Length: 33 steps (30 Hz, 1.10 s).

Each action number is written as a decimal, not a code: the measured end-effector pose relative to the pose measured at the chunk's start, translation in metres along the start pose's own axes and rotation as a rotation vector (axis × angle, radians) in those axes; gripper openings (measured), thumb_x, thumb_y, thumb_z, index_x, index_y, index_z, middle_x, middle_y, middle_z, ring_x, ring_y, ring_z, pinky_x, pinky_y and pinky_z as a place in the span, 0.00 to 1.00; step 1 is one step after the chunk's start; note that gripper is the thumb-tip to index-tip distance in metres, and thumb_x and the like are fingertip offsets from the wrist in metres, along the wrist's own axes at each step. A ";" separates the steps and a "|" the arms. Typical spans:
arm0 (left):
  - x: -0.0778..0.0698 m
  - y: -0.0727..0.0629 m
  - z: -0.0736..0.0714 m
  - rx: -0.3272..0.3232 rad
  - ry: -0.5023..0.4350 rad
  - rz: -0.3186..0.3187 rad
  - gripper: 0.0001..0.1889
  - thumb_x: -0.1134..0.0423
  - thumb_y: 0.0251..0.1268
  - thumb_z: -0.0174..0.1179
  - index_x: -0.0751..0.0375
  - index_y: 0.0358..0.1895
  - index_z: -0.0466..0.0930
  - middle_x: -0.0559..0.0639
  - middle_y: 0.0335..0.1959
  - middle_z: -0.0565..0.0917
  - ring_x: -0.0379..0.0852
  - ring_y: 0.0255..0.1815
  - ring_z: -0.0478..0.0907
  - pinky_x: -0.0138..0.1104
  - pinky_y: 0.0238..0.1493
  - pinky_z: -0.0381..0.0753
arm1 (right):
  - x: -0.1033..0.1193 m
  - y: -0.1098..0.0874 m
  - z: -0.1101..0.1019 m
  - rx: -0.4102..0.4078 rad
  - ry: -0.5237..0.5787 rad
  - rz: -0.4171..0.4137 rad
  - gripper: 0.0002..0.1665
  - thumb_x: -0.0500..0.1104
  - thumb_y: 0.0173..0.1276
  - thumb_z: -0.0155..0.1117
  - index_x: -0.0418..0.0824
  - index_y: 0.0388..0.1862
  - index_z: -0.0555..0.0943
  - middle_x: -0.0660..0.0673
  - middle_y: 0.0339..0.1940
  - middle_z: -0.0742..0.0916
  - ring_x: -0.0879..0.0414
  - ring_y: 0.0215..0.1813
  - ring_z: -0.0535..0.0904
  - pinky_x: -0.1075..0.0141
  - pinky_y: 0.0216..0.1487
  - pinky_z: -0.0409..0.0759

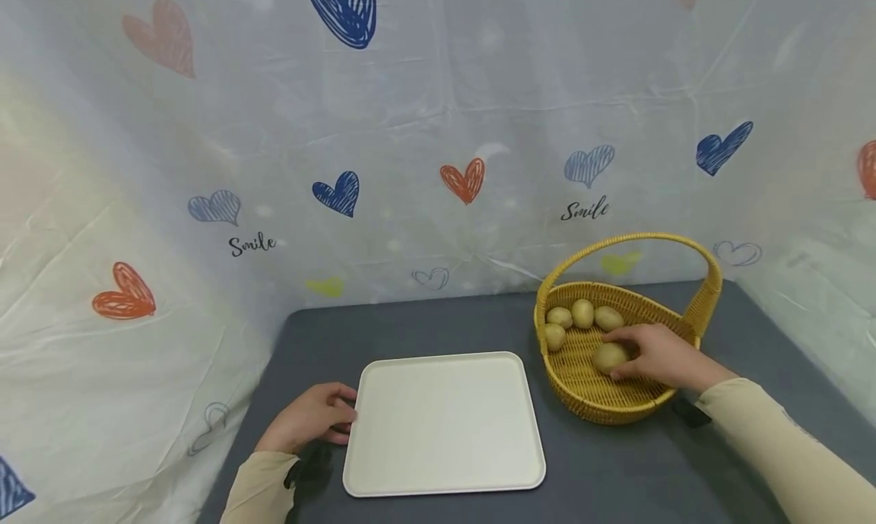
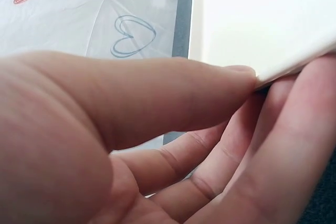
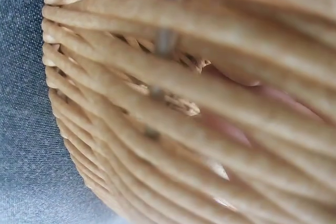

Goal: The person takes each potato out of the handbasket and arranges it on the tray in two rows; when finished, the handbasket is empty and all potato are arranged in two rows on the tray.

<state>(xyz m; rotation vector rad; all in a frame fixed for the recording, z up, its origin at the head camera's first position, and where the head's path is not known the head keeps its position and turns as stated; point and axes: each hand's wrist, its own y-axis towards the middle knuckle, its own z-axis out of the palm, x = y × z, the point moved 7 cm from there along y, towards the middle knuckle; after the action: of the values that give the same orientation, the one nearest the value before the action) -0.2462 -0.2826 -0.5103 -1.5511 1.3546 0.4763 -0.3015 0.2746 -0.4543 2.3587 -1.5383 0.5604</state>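
Note:
A yellow wicker basket [image 1: 582,407] with a tall arched handle stands on the right of the table, with several potatoes [image 1: 582,313] along its far left side. My right hand [image 1: 658,354] reaches into it and grips one potato [image 1: 607,357] above the woven bottom, thumb and fingers on either side. The right wrist view is mostly filled by the basket's wall [image 3: 136,87]; bits of hand show through gaps, and the potato is hidden there. At the left edge of a white rectangular tray [image 1: 445,425], my left hand [image 1: 311,417] holds the rim between thumb [image 2: 210,90] and fingers.
Under everything lies a dark grey tabletop [image 1: 438,322]. A white curtain [image 1: 411,128] printed with hearts and "Smile" hangs behind and at both sides. The basket's handle [image 1: 636,236] arches over its opening.

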 end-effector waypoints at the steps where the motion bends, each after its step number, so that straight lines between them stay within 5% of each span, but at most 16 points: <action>1: 0.000 0.000 0.000 -0.001 0.002 0.000 0.25 0.68 0.72 0.68 0.73 0.68 0.76 0.62 0.41 0.87 0.53 0.38 0.90 0.47 0.39 0.94 | 0.001 0.000 -0.001 -0.003 0.001 0.002 0.39 0.56 0.58 0.86 0.38 0.63 0.87 0.39 0.56 0.92 0.39 0.57 0.88 0.43 0.57 0.86; 11: 0.003 0.001 0.000 0.002 0.003 -0.016 0.23 0.69 0.71 0.67 0.73 0.66 0.76 0.62 0.41 0.86 0.52 0.38 0.90 0.47 0.38 0.94 | 0.017 -0.004 -0.008 -0.061 0.090 0.042 0.41 0.60 0.61 0.84 0.38 0.66 0.86 0.44 0.53 0.93 0.51 0.52 0.91 0.60 0.50 0.89; 19: -0.001 0.001 -0.005 -0.006 0.008 -0.026 0.23 0.70 0.69 0.67 0.72 0.65 0.77 0.62 0.40 0.85 0.52 0.37 0.89 0.46 0.37 0.94 | 0.072 -0.016 -0.015 -0.173 0.216 0.047 0.37 0.60 0.62 0.83 0.43 0.65 0.87 0.41 0.56 0.92 0.48 0.53 0.93 0.63 0.50 0.92; 26: -0.004 0.001 -0.006 -0.003 0.013 -0.013 0.22 0.70 0.70 0.66 0.71 0.65 0.77 0.62 0.40 0.85 0.52 0.37 0.89 0.46 0.38 0.94 | 0.121 -0.014 0.013 -0.192 0.364 0.014 0.37 0.61 0.61 0.83 0.49 0.66 0.87 0.46 0.61 0.91 0.51 0.57 0.92 0.65 0.55 0.91; 33: -0.006 0.003 -0.001 0.021 0.010 0.007 0.23 0.70 0.69 0.67 0.72 0.65 0.76 0.62 0.40 0.85 0.52 0.36 0.89 0.45 0.37 0.94 | 0.162 0.018 0.059 -0.125 0.533 -0.012 0.37 0.58 0.60 0.86 0.48 0.67 0.86 0.47 0.61 0.91 0.51 0.57 0.92 0.63 0.54 0.91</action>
<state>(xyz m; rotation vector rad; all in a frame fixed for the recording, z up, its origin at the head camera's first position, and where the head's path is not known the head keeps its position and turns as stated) -0.2508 -0.2804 -0.5060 -1.5336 1.3689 0.4578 -0.2494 0.1104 -0.4326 1.9115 -1.2681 0.9636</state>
